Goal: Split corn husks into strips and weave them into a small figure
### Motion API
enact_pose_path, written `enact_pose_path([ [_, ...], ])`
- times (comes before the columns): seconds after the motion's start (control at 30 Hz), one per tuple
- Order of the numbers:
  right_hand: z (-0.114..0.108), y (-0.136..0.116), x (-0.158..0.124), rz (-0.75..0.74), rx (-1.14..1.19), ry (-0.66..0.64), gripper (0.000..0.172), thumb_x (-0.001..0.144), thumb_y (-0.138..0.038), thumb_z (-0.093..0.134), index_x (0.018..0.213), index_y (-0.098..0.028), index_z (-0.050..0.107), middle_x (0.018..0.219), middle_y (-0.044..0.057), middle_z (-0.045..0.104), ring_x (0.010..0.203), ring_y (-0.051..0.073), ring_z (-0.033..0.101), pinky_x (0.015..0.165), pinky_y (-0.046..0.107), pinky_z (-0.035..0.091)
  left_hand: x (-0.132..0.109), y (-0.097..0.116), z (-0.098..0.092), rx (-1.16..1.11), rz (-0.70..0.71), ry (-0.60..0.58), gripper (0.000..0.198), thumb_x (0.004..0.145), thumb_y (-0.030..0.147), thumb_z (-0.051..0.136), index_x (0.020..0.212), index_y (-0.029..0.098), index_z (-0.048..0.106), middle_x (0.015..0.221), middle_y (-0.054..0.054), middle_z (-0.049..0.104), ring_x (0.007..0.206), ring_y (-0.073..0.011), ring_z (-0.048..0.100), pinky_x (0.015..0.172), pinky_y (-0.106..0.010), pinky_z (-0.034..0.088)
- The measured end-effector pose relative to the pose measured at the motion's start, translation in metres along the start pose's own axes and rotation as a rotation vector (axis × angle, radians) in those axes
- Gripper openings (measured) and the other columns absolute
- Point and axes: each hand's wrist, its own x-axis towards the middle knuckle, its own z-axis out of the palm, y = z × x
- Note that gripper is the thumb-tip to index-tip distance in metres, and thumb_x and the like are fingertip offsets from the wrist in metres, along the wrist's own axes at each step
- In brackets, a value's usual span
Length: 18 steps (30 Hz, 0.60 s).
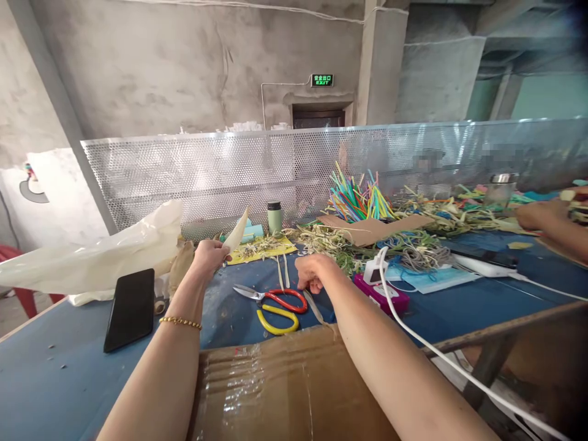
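My left hand (211, 256) is closed on a pale, tapered, horn-shaped piece (237, 231) whose tip points up and to the right. Over the blue tabletop, the fingers of my right hand (315, 272) are curled inward; what they hold, if anything, I cannot make out. Just below it a pale flat strip (313, 308) slants down, and two narrow pale strips (283, 271) show to its left. Scissors (271, 300) with one red and one yellow handle lie spread on the table between my hands. A large brown cardboard box (285, 386) stands in front of me, under my forearms.
A black phone (131, 311) and large cream sheeting (92, 260) lie left. Behind are a green bottle (274, 218), trimmed scraps (321, 242) and coloured strands (356, 199). A purple power block (381, 295) with a white cable is right. Another person's hand (546, 217) works far right.
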Motion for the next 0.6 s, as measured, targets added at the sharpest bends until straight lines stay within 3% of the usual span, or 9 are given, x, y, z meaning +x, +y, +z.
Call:
enact_pose_path([
  [0.1,-0.009,-0.006,-0.011,0.075,-0.067,-0.167,0.028,0.042,0.000,0.077,0.046,-0.014,0.054,0.038,-0.002,0.054,0.034,0.010,0.048,0.032,0.016,0.032,0.001,-0.003,0.000,0.050,0.000,0.010,0.012,0.060,0.020,0.061,0.051,0.014,0.057,0.041,-0.002,0.053,0.034,-0.0078,0.035,0.037,-0.021,0.022],
  [0.17,-0.022,-0.014,-0.018,0.025,-0.025,-0.179,0.019,0.055,-0.013,0.076,0.053,-0.014,0.057,0.043,-0.003,0.056,0.035,0.007,0.047,0.033,0.015,0.031,0.001,-0.003,0.001,0.067,0.009,0.009,0.012,0.061,0.020,0.061,0.051,0.014,0.058,0.041,-0.002,0.053,0.035,-0.0082,0.036,0.037,-0.021,0.023],
  [0.23,-0.034,-0.022,-0.024,-0.149,0.223,-0.110,0.016,0.069,-0.025,0.070,0.064,-0.015,0.058,0.050,-0.003,0.057,0.039,0.005,0.046,0.035,0.014,0.032,0.000,-0.001,0.002,0.075,0.020,0.006,0.012,0.061,0.021,0.061,0.051,0.014,0.059,0.042,-0.002,0.054,0.035,-0.0082,0.037,0.038,-0.021,0.025],
  [0.33,-0.044,-0.029,-0.027,-0.324,0.594,-0.116,0.021,0.072,-0.032,0.071,0.073,-0.015,0.058,0.059,-0.002,0.057,0.042,0.004,0.045,0.036,0.016,0.032,-0.002,0.003,0.004,0.072,0.037,0.000,0.012,0.062,0.020,0.060,0.052,0.014,0.060,0.044,-0.002,0.056,0.035,-0.0079,0.038,0.039,-0.021,0.027],
  [0.47,-0.044,-0.030,-0.024,-0.343,0.804,-0.042,0.023,0.069,-0.030,0.074,0.073,-0.014,0.058,0.062,-0.001,0.058,0.042,0.005,0.044,0.036,0.017,0.033,-0.005,0.006,0.007,0.063,0.050,-0.031,0.013,0.063,0.018,0.059,0.051,0.014,0.057,0.044,-0.001,0.056,0.036,-0.0071,0.037,0.039,-0.021,0.026],
  [0.6,-0.043,-0.029,-0.018,-0.246,0.859,0.185,0.018,0.069,-0.023,0.072,0.068,-0.014,0.056,0.058,-0.001,0.059,0.039,0.004,0.042,0.032,0.015,0.029,-0.008,0.010,0.013,0.012,0.026,-0.130,0.014,0.065,0.014,0.056,0.051,0.014,0.054,0.048,-0.003,0.060,0.036,-0.0063,0.037,0.038,-0.020,0.025],
])
